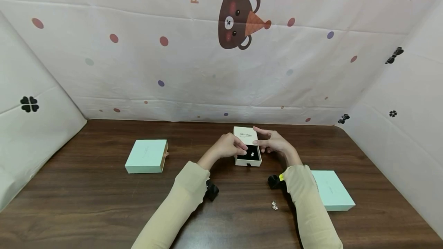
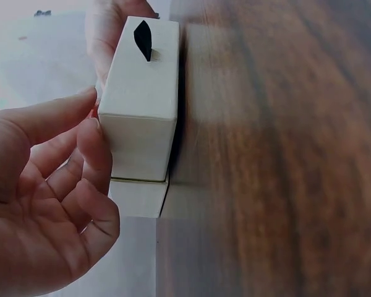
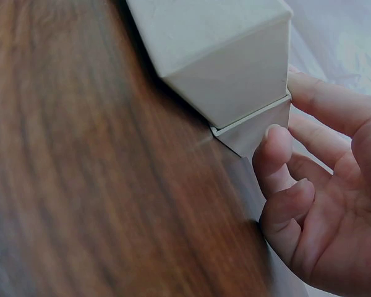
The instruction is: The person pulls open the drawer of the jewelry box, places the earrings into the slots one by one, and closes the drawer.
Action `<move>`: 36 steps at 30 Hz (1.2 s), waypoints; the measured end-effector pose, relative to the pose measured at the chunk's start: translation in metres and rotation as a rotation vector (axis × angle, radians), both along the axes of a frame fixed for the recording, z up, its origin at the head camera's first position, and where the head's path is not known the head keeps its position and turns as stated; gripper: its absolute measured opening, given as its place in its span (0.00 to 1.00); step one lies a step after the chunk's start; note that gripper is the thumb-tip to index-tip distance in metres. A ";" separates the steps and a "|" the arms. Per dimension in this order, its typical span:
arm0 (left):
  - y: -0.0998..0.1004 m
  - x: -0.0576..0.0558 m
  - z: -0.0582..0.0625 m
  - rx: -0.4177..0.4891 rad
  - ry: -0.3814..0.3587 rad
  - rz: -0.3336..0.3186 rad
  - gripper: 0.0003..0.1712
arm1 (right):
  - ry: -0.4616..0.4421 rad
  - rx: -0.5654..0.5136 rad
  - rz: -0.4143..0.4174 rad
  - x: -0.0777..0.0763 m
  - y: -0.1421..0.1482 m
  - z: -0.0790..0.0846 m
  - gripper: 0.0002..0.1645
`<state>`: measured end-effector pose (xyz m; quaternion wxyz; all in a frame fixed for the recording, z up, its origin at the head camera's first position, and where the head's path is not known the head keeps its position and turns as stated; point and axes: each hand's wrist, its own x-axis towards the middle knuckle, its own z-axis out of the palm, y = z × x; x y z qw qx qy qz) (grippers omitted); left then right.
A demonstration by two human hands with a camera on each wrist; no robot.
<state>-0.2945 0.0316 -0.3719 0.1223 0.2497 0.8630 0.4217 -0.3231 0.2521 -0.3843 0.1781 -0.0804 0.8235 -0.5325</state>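
Observation:
A small cream jewelry box [image 1: 247, 136] lies on the table with its drawer [image 1: 250, 163] pulled out toward me. Inside the drawer is a black pad with a small silvery earring [image 1: 252, 154] on it. My left hand [image 1: 228, 146] bends over the drawer's left edge, fingertips at the pad. In the left wrist view a speck of red [image 2: 94, 114] shows between thumb and finger; I cannot tell whether they pinch it. My right hand [image 1: 277, 143] grips the box's outer sleeve from the right, thumb and a finger on its top.
A mint-green box [image 1: 147, 156] stands to the left. Another mint-green box [image 1: 333, 191] is partly behind my right forearm. Near that forearm lies a small silvery flower-shaped piece [image 1: 274, 205]. A patterned cloth wall [image 1: 194, 68] rises at the table's far edge.

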 end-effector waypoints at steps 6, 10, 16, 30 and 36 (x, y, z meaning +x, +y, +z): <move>0.000 0.000 0.001 -0.047 -0.016 -0.016 0.12 | -0.002 -0.007 -0.008 0.000 -0.001 -0.001 0.42; 0.001 0.000 0.001 -0.093 -0.004 -0.059 0.11 | 0.007 -0.019 -0.002 0.001 0.000 -0.001 0.43; 0.003 0.000 0.002 -0.132 0.033 -0.061 0.08 | 0.044 -0.035 0.042 0.003 0.002 0.000 0.45; 0.009 0.001 0.003 -0.239 0.121 0.003 0.09 | 0.020 0.008 -0.006 0.000 0.001 -0.001 0.41; 0.009 0.002 0.005 -0.276 0.147 0.018 0.07 | 0.014 -0.003 0.011 0.001 0.001 0.001 0.43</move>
